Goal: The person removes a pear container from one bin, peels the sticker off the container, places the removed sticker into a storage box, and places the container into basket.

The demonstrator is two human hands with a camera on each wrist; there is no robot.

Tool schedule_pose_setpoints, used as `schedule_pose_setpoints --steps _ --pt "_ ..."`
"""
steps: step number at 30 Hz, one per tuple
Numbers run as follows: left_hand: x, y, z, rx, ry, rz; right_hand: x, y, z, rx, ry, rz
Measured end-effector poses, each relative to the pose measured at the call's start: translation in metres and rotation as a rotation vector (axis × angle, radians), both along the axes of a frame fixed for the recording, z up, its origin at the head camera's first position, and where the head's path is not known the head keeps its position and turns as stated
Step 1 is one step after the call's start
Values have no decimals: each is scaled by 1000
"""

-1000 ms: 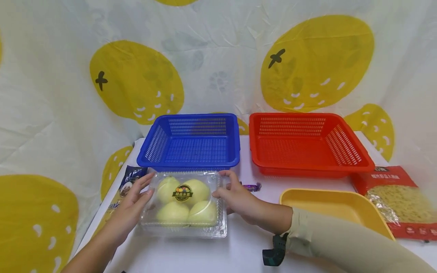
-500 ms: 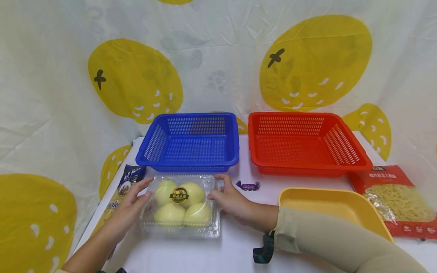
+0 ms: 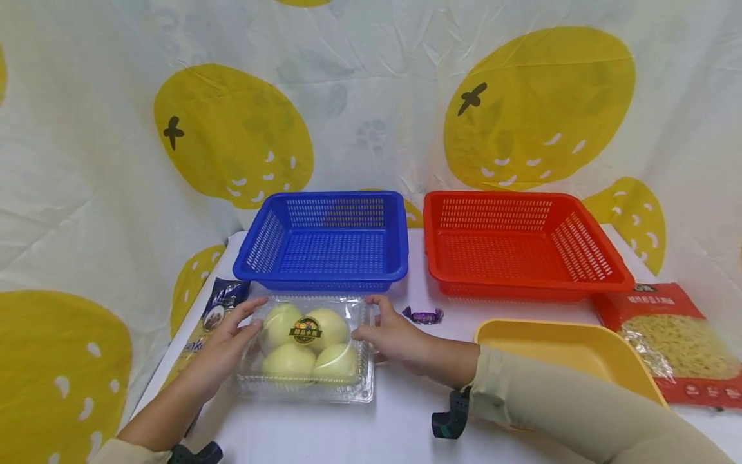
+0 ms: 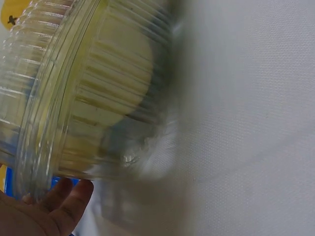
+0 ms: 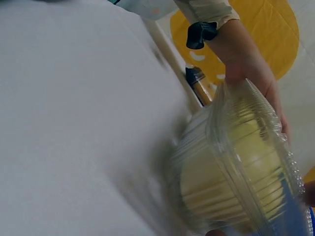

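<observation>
"Where is the clear box [image 3: 307,351]?"

"Just in front of the blue basket [image 3: 321,285], between both hands, with pale round fruit [image 3: 336,363] inside. Whether its base touches the table [image 3: 301,433] I can't tell; the lower edge blurs in both wrist views."

"And the hands?"

"The left hand [image 3: 223,348] grips the box's left side, thumb and forefinger apart; its other fingers are mostly hidden. The right hand [image 3: 395,336] pinches the right side, thumb at the lid, some fingers lost behind the plastic."

"What else is covered?"

"The left arm hides part of a blue-topped packet [image 3: 225,298]. The right sleeve [image 3: 551,401] crosses the yellow tray [image 3: 551,348]. The red basket [image 3: 522,281] overlaps a red bag [image 3: 675,332], which runs out of view."
</observation>
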State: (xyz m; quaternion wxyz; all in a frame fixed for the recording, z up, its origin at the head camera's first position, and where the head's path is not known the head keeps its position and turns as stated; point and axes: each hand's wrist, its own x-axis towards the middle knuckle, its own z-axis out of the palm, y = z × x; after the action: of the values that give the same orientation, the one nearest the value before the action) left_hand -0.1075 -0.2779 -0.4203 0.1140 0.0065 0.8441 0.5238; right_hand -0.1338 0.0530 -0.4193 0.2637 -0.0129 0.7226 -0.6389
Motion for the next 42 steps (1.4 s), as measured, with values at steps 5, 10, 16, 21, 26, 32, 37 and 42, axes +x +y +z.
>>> schedule_pose_setpoints --steps 5,10,16,21,26,32,37,42 --pt "-2 0 -3 8 12 4 -4 4 3 33 10 0" --pt "-4 0 -2 6 42 4 -6 10 10 105 94 42" --pt "-7 1 3 11 33 7 -11 18 35 405 420 181" --pt "-9 1 6 22 1 25 -12 15 57 580 607 265" --pt "-12 0 6 -5 -15 24 -10 3 73 652 733 385" --pt "-18 -2 6 -18 -39 17 -18 -19 76 711 819 551" --pt "-23 -3 5 -25 -49 7 -26 -35 71 761 873 616" --pt "-24 -5 5 -25 -56 -3 -30 -48 68 831 896 636"
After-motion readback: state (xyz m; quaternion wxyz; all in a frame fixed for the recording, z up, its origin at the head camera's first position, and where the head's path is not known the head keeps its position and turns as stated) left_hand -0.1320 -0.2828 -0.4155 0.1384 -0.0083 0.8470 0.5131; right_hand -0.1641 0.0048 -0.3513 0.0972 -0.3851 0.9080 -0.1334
